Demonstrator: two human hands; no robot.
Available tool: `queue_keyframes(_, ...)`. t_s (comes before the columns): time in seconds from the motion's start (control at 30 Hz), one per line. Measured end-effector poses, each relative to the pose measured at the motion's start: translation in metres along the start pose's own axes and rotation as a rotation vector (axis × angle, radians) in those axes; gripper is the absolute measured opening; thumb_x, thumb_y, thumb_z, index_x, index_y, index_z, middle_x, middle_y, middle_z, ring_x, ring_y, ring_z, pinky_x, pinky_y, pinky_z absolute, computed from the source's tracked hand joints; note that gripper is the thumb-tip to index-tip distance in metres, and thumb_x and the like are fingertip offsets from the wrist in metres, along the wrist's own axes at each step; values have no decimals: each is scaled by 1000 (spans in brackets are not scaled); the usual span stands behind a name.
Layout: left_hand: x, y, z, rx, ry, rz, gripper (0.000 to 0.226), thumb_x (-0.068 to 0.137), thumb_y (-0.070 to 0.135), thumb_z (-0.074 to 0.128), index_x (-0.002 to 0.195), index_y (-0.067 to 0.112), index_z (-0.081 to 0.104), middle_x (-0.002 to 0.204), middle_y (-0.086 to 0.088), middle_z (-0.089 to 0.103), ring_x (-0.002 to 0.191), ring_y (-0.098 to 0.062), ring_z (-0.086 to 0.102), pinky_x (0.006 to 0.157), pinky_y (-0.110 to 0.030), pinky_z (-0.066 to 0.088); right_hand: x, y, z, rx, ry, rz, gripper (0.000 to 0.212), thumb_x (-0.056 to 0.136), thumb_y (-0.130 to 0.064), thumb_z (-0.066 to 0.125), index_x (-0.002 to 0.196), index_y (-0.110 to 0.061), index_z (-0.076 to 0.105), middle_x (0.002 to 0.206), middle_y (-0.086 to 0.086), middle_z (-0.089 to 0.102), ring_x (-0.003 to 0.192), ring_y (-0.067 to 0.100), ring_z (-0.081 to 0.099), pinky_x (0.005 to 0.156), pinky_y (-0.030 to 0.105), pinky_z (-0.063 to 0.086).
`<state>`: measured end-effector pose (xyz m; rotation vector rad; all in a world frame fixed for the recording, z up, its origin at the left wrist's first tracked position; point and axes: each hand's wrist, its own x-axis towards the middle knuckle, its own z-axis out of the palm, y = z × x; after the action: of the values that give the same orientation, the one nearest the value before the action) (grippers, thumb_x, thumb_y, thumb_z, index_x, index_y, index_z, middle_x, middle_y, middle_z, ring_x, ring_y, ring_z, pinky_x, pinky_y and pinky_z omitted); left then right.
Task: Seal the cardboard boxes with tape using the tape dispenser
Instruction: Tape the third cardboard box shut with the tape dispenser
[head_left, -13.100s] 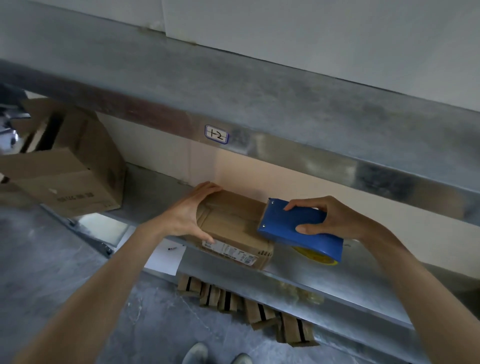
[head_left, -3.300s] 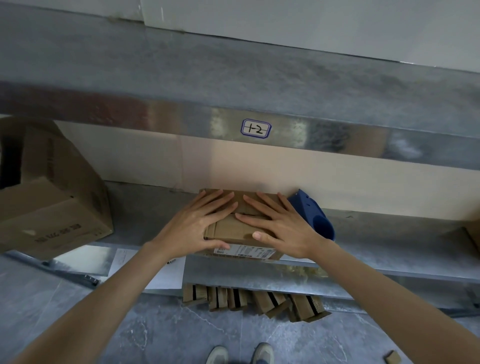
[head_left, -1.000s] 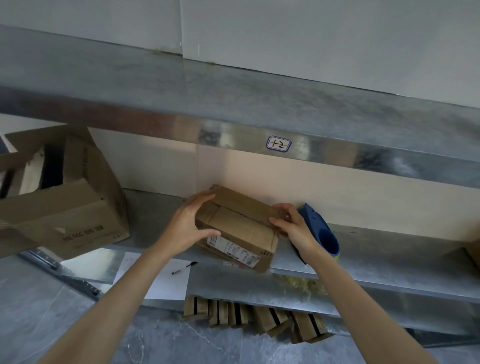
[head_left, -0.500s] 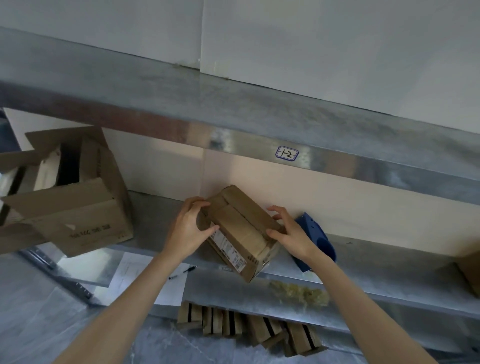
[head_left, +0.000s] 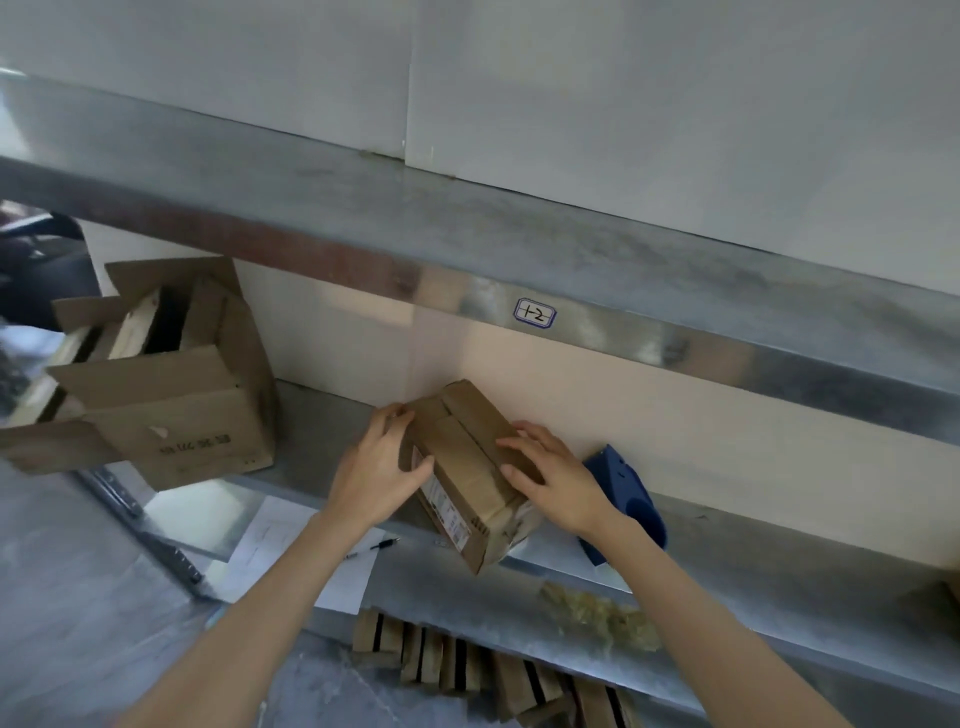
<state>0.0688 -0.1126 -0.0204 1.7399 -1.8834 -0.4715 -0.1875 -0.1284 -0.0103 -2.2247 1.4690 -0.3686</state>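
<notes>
A small brown cardboard box (head_left: 467, 467) with a printed label on its side sits turned at an angle on the metal shelf (head_left: 753, 551), one corner jutting past the front edge. My left hand (head_left: 376, 475) grips its left end, thumb on the labelled side. My right hand (head_left: 550, 475) lies on the top and right side, fingers spread over the taped seam. The blue tape dispenser (head_left: 626, 499) stands on the shelf just right of the box, behind my right wrist, untouched.
A large open cardboard box (head_left: 166, 410) with packs inside stands at the shelf's left end. A sheet of paper (head_left: 291, 551) and a pen (head_left: 379, 545) lie below the shelf edge. Flat cardboard pieces (head_left: 467, 660) lie on the floor. An upper shelf (head_left: 467, 249) overhangs.
Both hands have turned the small box further, so its label faces left and a corner overhangs the shelf. My right hand slid onto the box top. The dispenser stayed put.
</notes>
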Motion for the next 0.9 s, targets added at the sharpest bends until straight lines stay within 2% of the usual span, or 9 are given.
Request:
queue_keyframes(0.07,-5,6,1,110,42,6,81,80,67,39,142,16,49,149,-4,44,125,-28,54,101,-46,46,-3,6,-8,-13,-1,-11,46,104,-46,40,147,-31,41,158,-11,25,142,10,26,112,36,33)
queue_keyframes(0.13,-8,9,3,175,87,16,82,80,69,32,140,17,52,147,-5,48,126,-28,54,105,-47,43,-7,15,-17,-37,7,-8,47,104,-47,37,149,-31,38,157,-10,26,141,11,29,110,36,36)
queue_keyframes(0.27,-17,18,12,242,137,0,78,85,70,33,140,18,54,145,-5,53,126,-27,55,106,-45,42,-18,44,-29,-129,29,33,46,103,-45,38,148,-32,38,150,-6,38,134,17,37,103,32,38)
queue_keyframes(0.4,-30,33,22,255,147,-50,80,84,70,32,142,18,52,147,-5,50,132,-27,49,109,-45,38,-33,77,-28,-277,38,74,46,102,-44,41,146,-33,38,141,-1,47,126,23,43,98,38,44)
queue_keyframes(0.57,-49,49,33,249,171,-112,84,84,71,31,149,19,42,152,-5,45,136,-27,44,111,-44,34,-52,109,-15,-467,-43,186,54,104,-46,35,153,-27,26,147,9,40,128,28,43,91,35,47)
queue_keyframes(0.7,-61,59,39,227,191,-146,84,85,70,35,151,19,38,154,-4,43,138,-25,42,113,-43,32,-61,123,-5,-390,-97,255,61,103,-51,36,156,-30,16,149,10,37,127,29,46,85,36,50)
queue_keyframes(0.8,-65,64,42,220,198,-164,76,90,63,51,151,20,36,155,-3,40,140,-24,40,114,-44,30,-66,127,-2,-318,-89,249,60,103,-48,38,156,-33,15,144,11,39,106,29,58,69,33,50)
queue_keyframes(0.9,-66,65,43,215,202,-166,74,91,54,60,152,20,35,156,-2,39,141,-24,39,115,-44,29,-65,128,-3,-286,-74,249,60,103,-47,41,156,-33,16,138,11,44,87,29,62,64,34,52)
